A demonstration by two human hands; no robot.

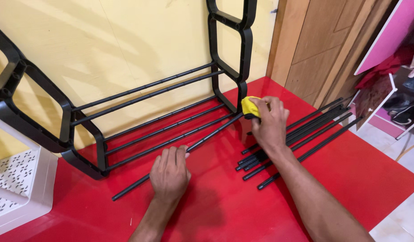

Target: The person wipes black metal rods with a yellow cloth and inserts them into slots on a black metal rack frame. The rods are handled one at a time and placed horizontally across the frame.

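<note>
My left hand point(170, 171) rests flat on a long black rod point(207, 135) that lies on the red surface point(225, 210), fingers apart over it. At the rod's far end my right hand point(269, 123) grips a yellow tape measure point(249, 106). Just behind stands a black plastic rack frame point(229, 58) with several rods point(144, 92) running between its two side panels, leaning near the yellow wall.
A bundle of several loose black rods point(301, 134) lies to the right of my right hand. A white perforated basket point(18, 183) sits at the left edge. A wooden door point(323, 45) and a pink-and-white shelf point(391, 89) with shoes stand at the right.
</note>
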